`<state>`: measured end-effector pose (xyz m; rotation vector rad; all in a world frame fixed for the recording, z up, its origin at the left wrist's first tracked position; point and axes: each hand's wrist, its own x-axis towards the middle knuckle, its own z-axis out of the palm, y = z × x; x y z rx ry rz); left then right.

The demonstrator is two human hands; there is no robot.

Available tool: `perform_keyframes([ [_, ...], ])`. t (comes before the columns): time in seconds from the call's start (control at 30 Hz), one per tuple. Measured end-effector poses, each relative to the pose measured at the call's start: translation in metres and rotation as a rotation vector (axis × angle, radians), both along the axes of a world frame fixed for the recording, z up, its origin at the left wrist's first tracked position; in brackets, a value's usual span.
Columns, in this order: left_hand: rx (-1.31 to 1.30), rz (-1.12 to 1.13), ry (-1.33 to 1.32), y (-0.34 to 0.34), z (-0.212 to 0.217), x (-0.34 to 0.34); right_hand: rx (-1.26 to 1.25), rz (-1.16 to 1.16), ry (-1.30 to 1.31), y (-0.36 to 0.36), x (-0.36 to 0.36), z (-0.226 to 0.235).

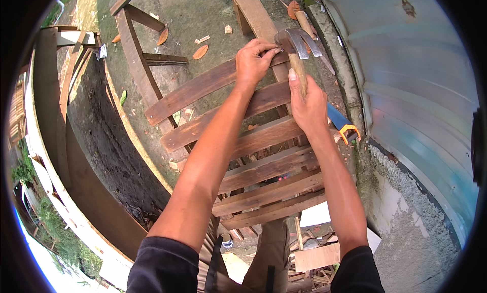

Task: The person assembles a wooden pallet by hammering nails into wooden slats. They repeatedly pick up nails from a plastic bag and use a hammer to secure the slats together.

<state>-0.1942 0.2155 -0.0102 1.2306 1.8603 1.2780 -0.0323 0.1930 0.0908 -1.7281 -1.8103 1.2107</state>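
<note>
A: Nail status? Too small to see clearly, but the left hand (253,60) is pinching something at the top slat (203,87) of the wooden slatted frame (253,161), right beside the hammer head.

B: Right hand (307,108) is closed around the claw hammer (297,52) handle, thumb running along it, head resting near the left fingertips (271,50).

A: So it's looking like the nail-setting step, slat onto the upright rail (261,19).

B: Agreed. Next move is calling for light taps, fingers kept clear of the head. Handsaw (340,121) is lying on the ground (203,14) by the metal sheet wall (416,80).
</note>
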Motion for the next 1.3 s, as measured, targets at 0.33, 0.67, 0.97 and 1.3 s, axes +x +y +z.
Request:
perform_keyframes([
  [0.33,0.075,0.046,0.034,0.0,-0.009,-0.001,-0.024,0.06,-0.08,0.009,-0.002,0.006],
  [0.67,0.066,-0.029,0.055,0.002,-0.004,-0.008,0.05,0.098,-0.188,0.01,-0.003,-0.003],
  [0.97,-0.174,0.392,0.622,-0.035,-0.01,-0.084,0.048,0.043,-0.093,0.005,-0.009,0.024],
  [1.3,-0.527,0.316,0.627,-0.029,-0.011,-0.08,0.079,0.061,-0.043,-0.007,-0.019,0.033],
])
